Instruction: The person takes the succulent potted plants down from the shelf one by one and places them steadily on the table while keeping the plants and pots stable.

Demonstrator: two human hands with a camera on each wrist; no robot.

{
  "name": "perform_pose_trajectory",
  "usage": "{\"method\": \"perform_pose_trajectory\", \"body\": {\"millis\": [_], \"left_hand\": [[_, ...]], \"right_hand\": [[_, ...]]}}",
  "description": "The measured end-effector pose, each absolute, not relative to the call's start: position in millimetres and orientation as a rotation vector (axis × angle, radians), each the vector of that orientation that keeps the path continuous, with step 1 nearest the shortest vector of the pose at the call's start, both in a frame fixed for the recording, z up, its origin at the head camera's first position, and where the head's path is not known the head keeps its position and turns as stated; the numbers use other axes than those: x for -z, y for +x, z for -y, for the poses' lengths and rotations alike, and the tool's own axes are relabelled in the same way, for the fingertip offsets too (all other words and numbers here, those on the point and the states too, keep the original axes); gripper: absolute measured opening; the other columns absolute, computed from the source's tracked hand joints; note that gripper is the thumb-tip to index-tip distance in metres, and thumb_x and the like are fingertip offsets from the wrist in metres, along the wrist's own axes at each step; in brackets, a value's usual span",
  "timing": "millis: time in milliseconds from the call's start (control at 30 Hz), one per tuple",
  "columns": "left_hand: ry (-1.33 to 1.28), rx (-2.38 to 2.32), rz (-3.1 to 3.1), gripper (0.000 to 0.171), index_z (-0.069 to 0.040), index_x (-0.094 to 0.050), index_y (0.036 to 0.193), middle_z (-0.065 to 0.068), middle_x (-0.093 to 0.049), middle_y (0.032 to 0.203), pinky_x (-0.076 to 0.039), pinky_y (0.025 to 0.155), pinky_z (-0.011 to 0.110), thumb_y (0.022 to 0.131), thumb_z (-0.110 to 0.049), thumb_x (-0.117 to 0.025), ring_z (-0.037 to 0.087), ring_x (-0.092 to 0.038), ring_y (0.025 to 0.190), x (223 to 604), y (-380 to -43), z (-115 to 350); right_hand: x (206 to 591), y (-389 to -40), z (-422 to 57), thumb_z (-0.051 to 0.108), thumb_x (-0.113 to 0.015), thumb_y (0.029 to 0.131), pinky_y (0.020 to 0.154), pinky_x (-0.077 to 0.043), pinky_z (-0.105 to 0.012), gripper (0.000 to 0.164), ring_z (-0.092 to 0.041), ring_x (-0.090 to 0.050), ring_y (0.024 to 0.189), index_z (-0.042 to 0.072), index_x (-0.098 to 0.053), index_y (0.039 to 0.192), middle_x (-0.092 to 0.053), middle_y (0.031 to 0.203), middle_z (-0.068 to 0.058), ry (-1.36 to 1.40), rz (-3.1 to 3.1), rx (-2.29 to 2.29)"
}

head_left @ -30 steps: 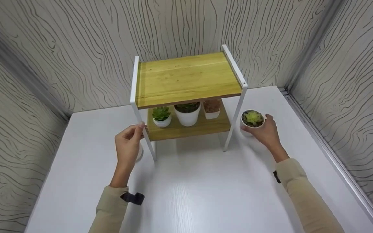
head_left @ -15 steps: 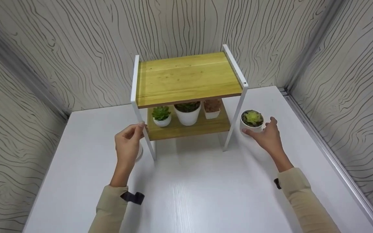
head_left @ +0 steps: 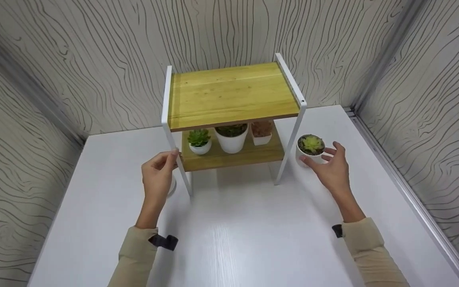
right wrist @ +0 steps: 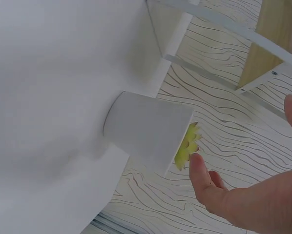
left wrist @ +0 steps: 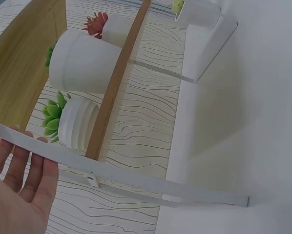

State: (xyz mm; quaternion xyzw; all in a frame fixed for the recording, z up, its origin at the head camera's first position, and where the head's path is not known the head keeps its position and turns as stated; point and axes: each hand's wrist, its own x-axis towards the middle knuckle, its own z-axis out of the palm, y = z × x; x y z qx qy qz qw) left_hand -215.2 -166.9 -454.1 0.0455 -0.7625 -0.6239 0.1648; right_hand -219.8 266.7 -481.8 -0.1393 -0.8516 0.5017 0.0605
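Pinching shelf leg (head_left: 185,179) with left hand (head_left: 158,169); holding right hand (head_left: 332,169) wide beside potted succulent (head_left: 311,144) on table (head_left: 229,231), right of shelf (head_left: 233,95). Could topple it by brushing, or jolt shelf by tugging.

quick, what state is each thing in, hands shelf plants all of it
Shelf, upright on the table
Left hand, gripping the shelf's leg
Yellow-green plant, pot upright on the table
Right hand, open beside that pot, not gripping
Small green plant, pot upright on the lower board
Big pot, upright on the lower board
Red plant, pot upright on the lower board
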Motion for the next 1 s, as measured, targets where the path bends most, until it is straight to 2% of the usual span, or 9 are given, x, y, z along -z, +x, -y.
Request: {"method": "perform_pose_trajectory", "body": {"millis": [100, 167, 333, 400, 600, 800, 1000], "left_hand": [[0.127, 1.780, 2.161, 0.024, -0.006, -0.080, 0.106, 0.013, -0.078, 0.109, -0.062, 0.090, 0.023, 0.103, -0.027, -0.070, 0.008, -0.076, 0.097, 454.8, -215.1, 167.0], [0.125, 1.774, 2.153, 0.023, -0.005, -0.080, 0.107, 0.012, -0.078, 0.109, -0.063, 0.090, 0.022, 0.103, -0.025, -0.070, 0.008, -0.076, 0.096, 455.2, -214.7, 167.1], [0.138, 1.720, 2.151, 0.024, -0.006, -0.079, 0.109, 0.012, -0.078, 0.107, -0.062, 0.087, 0.020, 0.100, -0.027, -0.074, 0.019, -0.077, 0.096, 453.7, -211.4, 166.7], [0.150, 1.690, 2.149, 0.024, -0.008, -0.078, 0.110, 0.011, -0.076, 0.106, -0.062, 0.085, 0.019, 0.098, -0.028, -0.076, 0.022, -0.076, 0.095, 452.4, -209.1, 167.0], [0.151, 1.627, 2.108, 0.023, -0.006, -0.072, 0.109, 0.008, -0.071, 0.101, -0.058, 0.078, 0.017, 0.095, -0.022, -0.080, 0.014, -0.070, 0.087, 449.5, -202.2, 168.9], [0.101, 1.545, 2.093, 0.021, -0.003, -0.069, 0.105, 0.009, -0.067, 0.099, -0.055, 0.078, 0.015, 0.093, -0.015, -0.081, 0.015, -0.066, 0.086, 449.5, -197.2, 166.4], [0.085, 1.503, 2.084, 0.019, -0.003, -0.068, 0.101, 0.007, -0.062, 0.098, -0.053, 0.077, 0.013, 0.093, -0.015, -0.081, 0.017, -0.064, 0.087, 448.7, -190.4, 163.7]], "right_hand": [[475.4, -216.5, -261.8, 0.039, -0.083, 0.090, 0.116, -0.049, -0.053, 0.106, -0.041, -0.051, 0.143, 0.001, -0.017, 0.165, -0.045, 0.156, -0.027, -0.376, 2.504, -1.547], [471.1, -214.5, -257.8, 0.036, -0.083, 0.091, 0.115, -0.050, -0.046, 0.098, -0.036, -0.057, 0.138, 0.001, -0.025, 0.162, -0.052, 0.151, -0.024, -0.336, 2.456, -1.559], [460.2, -210.4, -249.7, 0.027, -0.083, 0.092, 0.099, -0.053, -0.013, 0.079, -0.022, -0.066, 0.123, 0.003, -0.041, 0.154, -0.064, 0.137, -0.017, -0.209, 2.301, -1.602], [456.3, -209.2, -248.2, 0.023, -0.083, 0.092, 0.094, -0.052, -0.006, 0.071, -0.018, -0.067, 0.119, 0.003, -0.047, 0.150, -0.066, 0.134, -0.016, -0.158, 2.246, -1.622], [447.6, -209.5, -244.5, 0.017, -0.082, 0.093, 0.095, -0.055, -0.009, 0.050, -0.008, -0.068, 0.112, 0.001, -0.059, 0.135, -0.069, 0.127, -0.017, -0.041, 2.159, -1.618], [443.8, -211.7, -242.9, 0.011, -0.082, 0.091, 0.094, -0.057, -0.012, 0.048, -0.011, -0.069, 0.113, -0.005, -0.061, 0.131, -0.068, 0.124, -0.017, 0.055, 2.106, -1.638], [439.4, -211.7, -241.1, 0.009, -0.082, 0.091, 0.094, -0.057, -0.013, 0.044, -0.019, -0.070, 0.114, -0.005, -0.063, 0.129, -0.067, 0.124, -0.018, 0.103, 2.087, -1.662]]}}
